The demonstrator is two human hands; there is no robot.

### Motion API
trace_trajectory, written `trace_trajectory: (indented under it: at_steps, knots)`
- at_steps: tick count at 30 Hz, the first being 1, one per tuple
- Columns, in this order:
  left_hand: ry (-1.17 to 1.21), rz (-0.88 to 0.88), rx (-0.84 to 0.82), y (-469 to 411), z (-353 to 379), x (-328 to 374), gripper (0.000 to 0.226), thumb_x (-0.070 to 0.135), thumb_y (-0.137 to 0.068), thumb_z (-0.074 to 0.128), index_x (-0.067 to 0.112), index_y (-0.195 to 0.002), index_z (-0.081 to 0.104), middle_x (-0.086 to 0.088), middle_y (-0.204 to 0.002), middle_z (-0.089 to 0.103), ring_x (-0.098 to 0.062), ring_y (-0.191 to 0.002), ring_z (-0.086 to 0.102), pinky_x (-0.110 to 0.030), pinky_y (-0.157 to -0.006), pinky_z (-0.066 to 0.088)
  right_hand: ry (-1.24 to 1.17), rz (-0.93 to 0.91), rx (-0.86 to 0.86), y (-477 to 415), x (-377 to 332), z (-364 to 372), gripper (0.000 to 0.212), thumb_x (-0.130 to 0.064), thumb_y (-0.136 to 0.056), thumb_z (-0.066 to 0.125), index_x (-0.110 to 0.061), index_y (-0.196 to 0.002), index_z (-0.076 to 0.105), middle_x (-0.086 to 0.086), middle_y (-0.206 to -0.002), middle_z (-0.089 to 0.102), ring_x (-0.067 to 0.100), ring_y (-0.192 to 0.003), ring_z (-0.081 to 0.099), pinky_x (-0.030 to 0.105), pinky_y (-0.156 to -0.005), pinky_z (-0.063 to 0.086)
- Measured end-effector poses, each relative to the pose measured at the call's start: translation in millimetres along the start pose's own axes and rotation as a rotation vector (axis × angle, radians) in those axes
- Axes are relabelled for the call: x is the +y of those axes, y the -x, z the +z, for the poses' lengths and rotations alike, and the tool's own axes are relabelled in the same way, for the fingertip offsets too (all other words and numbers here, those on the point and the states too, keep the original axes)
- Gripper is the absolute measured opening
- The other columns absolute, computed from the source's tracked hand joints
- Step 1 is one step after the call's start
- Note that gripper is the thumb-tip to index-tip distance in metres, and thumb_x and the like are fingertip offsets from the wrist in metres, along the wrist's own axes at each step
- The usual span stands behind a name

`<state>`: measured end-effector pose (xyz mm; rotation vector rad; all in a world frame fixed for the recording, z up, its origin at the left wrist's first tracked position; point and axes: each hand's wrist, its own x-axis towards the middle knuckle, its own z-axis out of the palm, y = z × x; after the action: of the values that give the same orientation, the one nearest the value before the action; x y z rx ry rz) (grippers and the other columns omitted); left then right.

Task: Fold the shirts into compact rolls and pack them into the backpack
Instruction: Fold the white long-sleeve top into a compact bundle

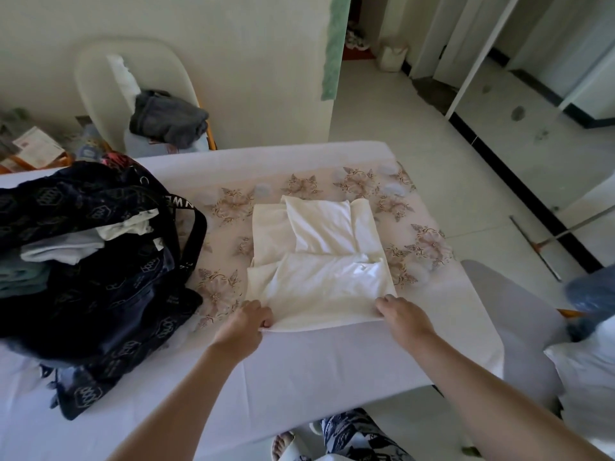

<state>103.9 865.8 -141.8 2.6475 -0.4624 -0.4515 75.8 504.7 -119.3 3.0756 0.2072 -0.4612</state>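
While the cream-white fabric shirt (319, 261) lies flat with its sleeves folded inward on the floral lace runner (229, 204) of the white-clothed worktop (299, 377), both hands hold its near hem. The left hand (244, 322) pinches the near-left corner with curled fingers (261, 312). The right hand (399, 316) grips the near-right corner likewise. The dark navy patterned fabric backpack (106, 294) stands open to the left of the shirt, apart from it, with pale rolled garments (63, 251) inside.
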Motion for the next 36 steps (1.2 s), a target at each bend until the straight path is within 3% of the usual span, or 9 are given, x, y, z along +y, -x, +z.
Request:
trace_trajectory:
  at_steps: [4,7,10,16,18,21,25,31,36]
  knots:
    - [-0.154,-0.035,-0.295,-3.2,-13.8,22.6,0.019,0.014,-0.083,0.054,0.032,-0.079,0.054,0.015,-0.094,0.056,-0.012,-0.092,0.057,-0.025,-0.078,0.043,-0.149,0.063,0.033,-10.6,20.6,-8.2,0.023,0.003,-0.08,0.053,-0.012,-0.094,0.064,0.008,-0.101,0.061,0.034,-0.093,0.062,0.034,-0.07,0.044]
    - [-0.095,0.0,-0.107,-28.0,-21.4,50.9,0.012,0.033,-0.092,0.051,0.034,-0.09,0.062,0.013,-0.097,0.06,-0.012,-0.098,0.06,-0.031,-0.087,0.049,-0.078,-0.089,0.25,-28.9,5.1,-11.5,0.035,0.002,-0.064,0.065,-0.018,-0.093,0.065,0.006,-0.104,0.059,0.033,-0.091,0.061,0.04,-0.075,0.051]
    - [-0.098,0.086,0.148,-58.9,-16.6,70.1,0.033,0.027,-0.095,0.054,0.028,-0.127,0.059,0.005,-0.13,0.054,-0.016,-0.125,0.046,-0.034,-0.105,0.037,-0.097,-0.252,0.274,-51.1,-20.4,-19.1,0.05,-0.01,-0.081,0.06,-0.021,-0.13,0.059,0.009,-0.143,0.049,0.03,-0.129,0.049,0.044,-0.107,0.043]
    - [-0.226,-0.066,-0.185,-89.4,-2.1,60.1,0.064,0.052,-0.102,0.03,0.04,-0.155,-0.004,0.006,-0.162,-0.023,-0.018,-0.149,-0.022,-0.05,-0.12,-0.007,-0.134,-0.131,-0.081,-84.1,5.4,-6.6,0.068,-0.048,-0.094,0.004,-0.028,-0.159,0.007,0.001,-0.167,0.003,0.019,-0.154,0.003,0.037,-0.122,0.015]
    - [-0.242,-0.07,-0.199,-92.7,2.0,52.9,0.061,0.057,-0.099,0.026,0.043,-0.154,0.003,0.005,-0.164,-0.015,-0.021,-0.15,-0.015,-0.049,-0.121,-0.004,-0.134,-0.14,0.007,-86.8,25.7,-1.3,0.072,-0.046,-0.091,0.005,-0.025,-0.157,0.025,0.0,-0.164,0.02,0.02,-0.151,0.02,0.04,-0.117,0.029]
    - [-0.184,-0.037,0.074,-113.0,-10.8,55.3,0.05,0.053,-0.094,0.023,0.037,-0.124,0.06,0.002,-0.138,0.048,-0.023,-0.129,0.043,-0.041,-0.109,0.026,-0.097,-0.211,0.244,-100.5,40.6,-2.3,0.042,-0.035,-0.09,0.038,-0.024,-0.113,0.071,0.0,-0.126,0.063,0.024,-0.114,0.06,0.043,-0.097,0.047]
    - [-0.119,0.001,0.275,-176.0,-47.8,66.2,0.027,0.03,-0.098,0.04,0.022,-0.11,0.064,0.004,-0.115,0.057,-0.019,-0.109,0.053,-0.036,-0.101,0.038,-0.087,-0.198,0.322,-161.8,37.3,-41.0,0.04,-0.035,-0.087,0.037,-0.015,-0.077,0.07,0.002,-0.085,0.06,0.024,-0.081,0.058,0.039,-0.076,0.049]
    - [-0.278,-0.056,-0.04,-239.6,-75.6,58.0,0.052,0.038,-0.104,0.038,0.03,-0.154,0.025,0.0,-0.162,0.017,-0.022,-0.148,0.015,-0.041,-0.119,0.017,-0.329,-0.195,0.256,-264.5,21.1,-77.0,0.029,0.0,-0.092,0.052,-0.007,-0.118,0.064,0.013,-0.115,0.064,0.032,-0.103,0.06,0.04,-0.083,0.05]
    - [-0.38,-0.089,-0.016,-238.2,-62.3,46.6,0.035,0.041,-0.102,0.037,0.027,-0.123,0.06,-0.001,-0.124,0.051,-0.021,-0.112,0.05,-0.036,-0.096,0.042,-0.255,-0.273,0.111,-300.1,15.7,-70.2,0.054,0.003,-0.091,0.051,-0.009,-0.144,0.045,0.014,-0.133,0.057,0.033,-0.119,0.056,0.043,-0.096,0.049]
